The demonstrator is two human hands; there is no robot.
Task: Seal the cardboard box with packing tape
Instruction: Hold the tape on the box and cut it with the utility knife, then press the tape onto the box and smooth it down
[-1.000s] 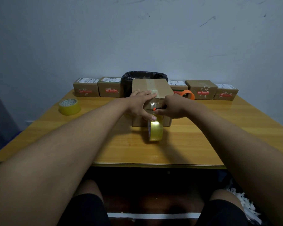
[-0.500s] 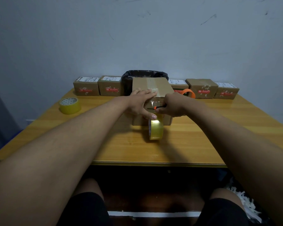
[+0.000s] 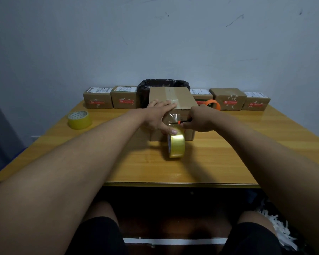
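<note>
1. The cardboard box (image 3: 170, 97) sits at the centre of the wooden table (image 3: 247, 144), at 12 o'clock from the person, with a strip of clear tape already running along its top seam and down the near face.
2. The left hand (image 3: 159, 116) lies flat and spread over the box's near top edge, fingers pressing the strip, thumb reaching down to the tape roll (image 3: 176, 144).
3. The right hand (image 3: 198, 119) is closed around a small orange-tipped cutter (image 3: 179, 122), whose blade points toward 9 o'clock across the strip.
4. The roll stands on edge just in front of the box, at 6 o'clock from the cutter; the taut strip runs 12-to-6 and the blade lies crosswise to it. The cut likely falls to the right hand, the one at the strip.
5. Against the frames a second ago, little differs: both hands hold the same places and the roll has not shifted.
6. A spare yellow roll (image 3: 79, 119) rests at 10 o'clock, well apart.
</note>
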